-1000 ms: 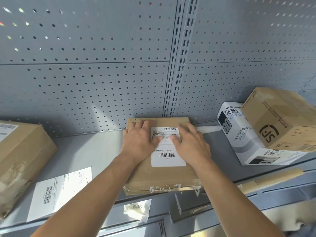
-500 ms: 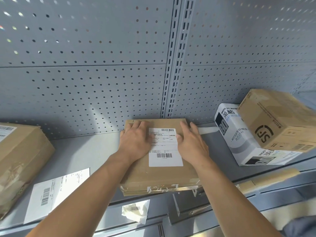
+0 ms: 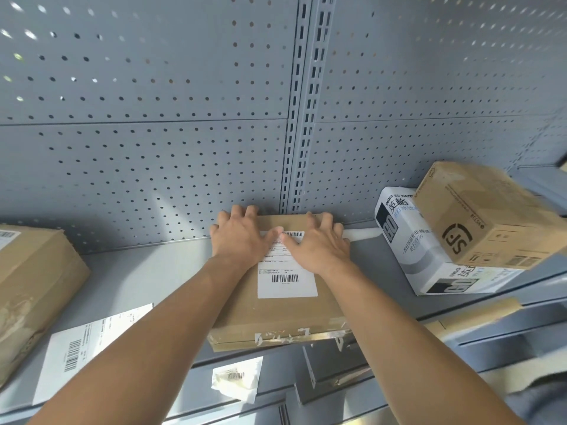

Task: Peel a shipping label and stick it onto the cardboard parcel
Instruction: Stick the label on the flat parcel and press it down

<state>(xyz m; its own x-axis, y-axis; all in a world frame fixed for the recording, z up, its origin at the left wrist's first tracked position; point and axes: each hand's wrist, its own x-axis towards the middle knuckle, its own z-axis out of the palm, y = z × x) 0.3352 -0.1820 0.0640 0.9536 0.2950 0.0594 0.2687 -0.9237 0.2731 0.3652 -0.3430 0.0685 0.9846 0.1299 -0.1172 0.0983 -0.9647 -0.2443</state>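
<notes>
A flat cardboard parcel [image 3: 276, 317] lies on the grey shelf [image 3: 147, 277], its front edge hanging a little over the shelf lip. A white shipping label [image 3: 287, 277] with barcodes is stuck on its top face. My left hand [image 3: 242, 237] lies flat on the parcel's far left part, its thumb on the label's upper left corner. My right hand [image 3: 319, 243] lies flat on the far right part, thumb on the label's upper edge. The two thumbs nearly touch. The hands hide the label's top portion.
A loose label sheet [image 3: 89, 342] lies on the shelf at the left, beside a large cardboard box [image 3: 33, 283]. At the right a white printed carton [image 3: 429, 256] carries a brown box [image 3: 487, 219]. A crumpled backing paper [image 3: 236, 378] sits on the lower ledge. Perforated wall behind.
Both hands slid away from me up the label toward the parcel's far edge, and the thumbs came together; more of the label's lower part now shows.
</notes>
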